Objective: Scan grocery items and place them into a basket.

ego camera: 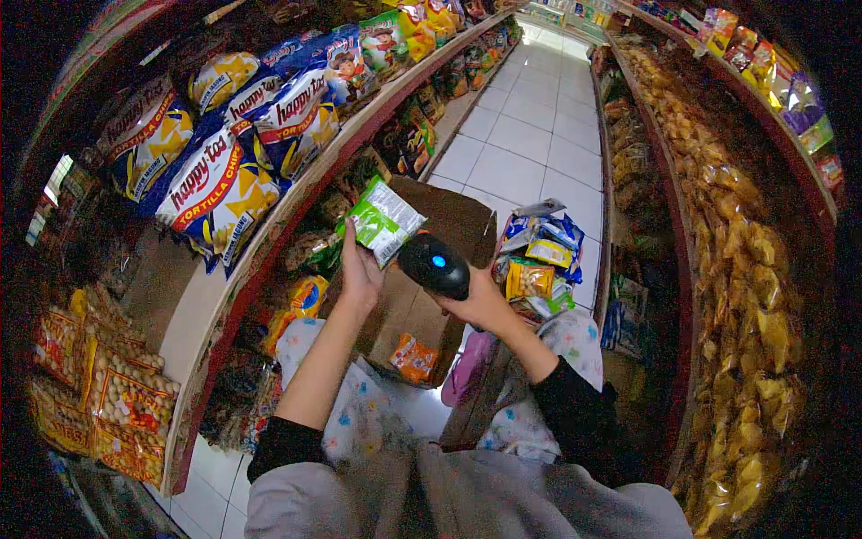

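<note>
A green and white snack packet [385,219] is held in my left hand [361,273], its printed back turned up. My right hand [477,301] grips a black handheld barcode scanner [432,264] with a lit blue spot on top. The scanner's front end is close to the packet's lower right edge; whether they touch I cannot tell. Below both hands stands an open cardboard box [404,306], with an orange snack packet [413,358] lying in it near my knees. Much of the box's inside is hidden by my hands and the scanner.
Several mixed snack packets [539,252] are piled right of the box on the white tiled floor [532,135]. Tortilla chip bags [219,188] fill the left shelf [202,316], with bags of round nuts [124,391] nearer me. Bagged yellow snacks [747,269] line the right shelf.
</note>
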Available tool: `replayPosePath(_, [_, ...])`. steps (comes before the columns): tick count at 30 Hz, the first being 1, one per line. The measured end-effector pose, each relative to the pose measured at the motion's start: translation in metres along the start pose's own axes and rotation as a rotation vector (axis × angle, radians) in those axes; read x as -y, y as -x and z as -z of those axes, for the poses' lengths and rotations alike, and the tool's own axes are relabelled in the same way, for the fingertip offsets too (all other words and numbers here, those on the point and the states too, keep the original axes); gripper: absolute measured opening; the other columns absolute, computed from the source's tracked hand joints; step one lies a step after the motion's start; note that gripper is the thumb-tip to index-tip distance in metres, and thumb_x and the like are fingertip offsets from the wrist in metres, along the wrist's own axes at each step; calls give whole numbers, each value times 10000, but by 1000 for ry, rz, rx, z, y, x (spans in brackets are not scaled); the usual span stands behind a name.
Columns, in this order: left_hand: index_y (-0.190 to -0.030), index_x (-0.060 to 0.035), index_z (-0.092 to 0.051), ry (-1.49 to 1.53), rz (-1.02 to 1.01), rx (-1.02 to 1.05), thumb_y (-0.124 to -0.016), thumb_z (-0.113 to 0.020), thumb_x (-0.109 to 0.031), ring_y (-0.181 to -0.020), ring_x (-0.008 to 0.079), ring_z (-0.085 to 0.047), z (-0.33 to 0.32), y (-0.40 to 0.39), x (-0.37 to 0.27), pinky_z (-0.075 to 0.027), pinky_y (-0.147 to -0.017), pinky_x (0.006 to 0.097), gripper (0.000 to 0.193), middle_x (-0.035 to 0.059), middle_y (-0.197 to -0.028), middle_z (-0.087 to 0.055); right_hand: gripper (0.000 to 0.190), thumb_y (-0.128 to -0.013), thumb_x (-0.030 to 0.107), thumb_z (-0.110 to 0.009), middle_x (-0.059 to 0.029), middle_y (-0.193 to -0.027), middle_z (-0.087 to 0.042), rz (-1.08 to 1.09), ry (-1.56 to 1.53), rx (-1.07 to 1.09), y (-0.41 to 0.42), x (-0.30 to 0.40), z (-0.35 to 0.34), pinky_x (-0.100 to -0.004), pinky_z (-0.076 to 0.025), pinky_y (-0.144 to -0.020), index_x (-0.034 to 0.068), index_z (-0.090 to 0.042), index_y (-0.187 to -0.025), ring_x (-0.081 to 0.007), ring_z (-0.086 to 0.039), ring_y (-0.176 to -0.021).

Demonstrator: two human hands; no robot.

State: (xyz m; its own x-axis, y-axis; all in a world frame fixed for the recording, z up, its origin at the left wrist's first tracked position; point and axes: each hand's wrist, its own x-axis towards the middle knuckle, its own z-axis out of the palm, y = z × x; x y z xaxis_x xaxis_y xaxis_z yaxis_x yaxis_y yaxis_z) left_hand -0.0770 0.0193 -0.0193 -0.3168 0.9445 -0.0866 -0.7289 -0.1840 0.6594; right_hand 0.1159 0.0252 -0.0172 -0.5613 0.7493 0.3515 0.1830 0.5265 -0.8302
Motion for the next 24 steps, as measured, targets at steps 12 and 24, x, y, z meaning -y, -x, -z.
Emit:
replayPosePath(12, [-1167,-64,-385,81,10,24,-831,-430,-424,-1051,221,-465,18,-11,3,-394,-862,389,494,89,-1158,-465,286,-692,94,-642,-41,-706,-596,-152,-51,0,5,-12,-18,-245,-472,-504,20,-531,-945,-104,-570,-536])
replayPosePath(24, [-1148,-78,-400,4,3,-2,-827,-441,-421,-1020,226,-483,3,-6,4,-387,-863,391,472,77,-1142,-476,276,-700,90,-632,-44,-726,-594,-71,-97,12,3,-2,-4,-250,-469,-489,22,-535,-949,-102,-555,-516])
